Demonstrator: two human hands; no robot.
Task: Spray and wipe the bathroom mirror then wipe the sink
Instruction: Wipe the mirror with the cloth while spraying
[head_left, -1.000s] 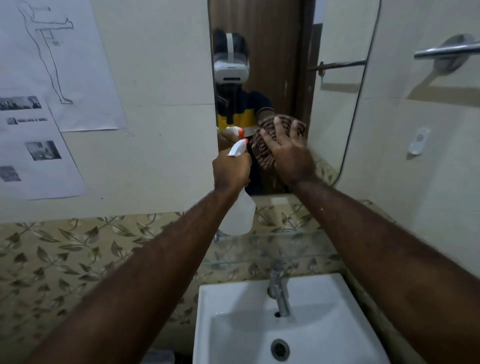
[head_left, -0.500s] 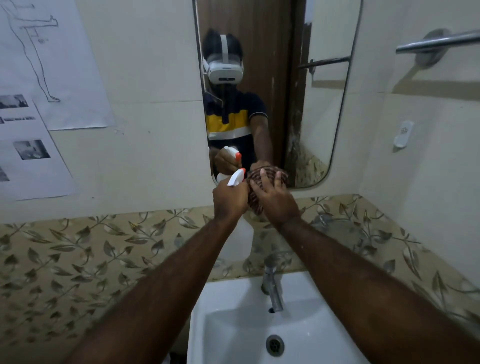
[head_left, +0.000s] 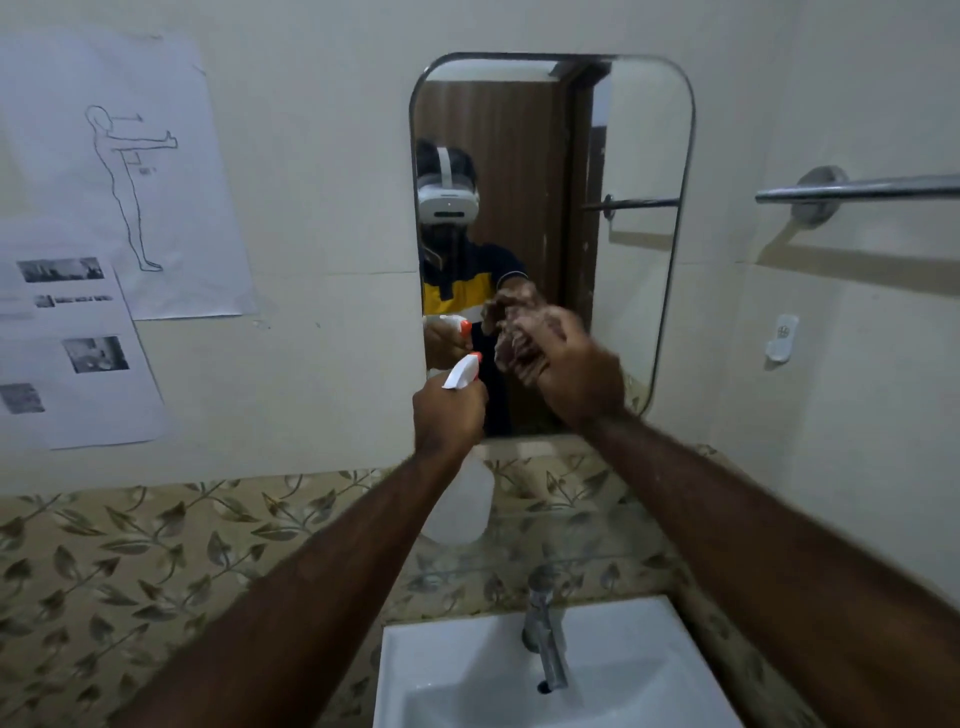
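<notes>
Sink nearest me, bottom centre, looks unwiped; I judge that step is still to come. Left hand is fisted around the spray bottle, nozzle aimed at the mirror. Farther on, right hand, blurred, clutches a cloth against the lower glass; I judge wiping is midway.

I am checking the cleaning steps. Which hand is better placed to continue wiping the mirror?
The right hand: it holds the cloth at the mirror. The left hand grips the spray bottle.
</notes>
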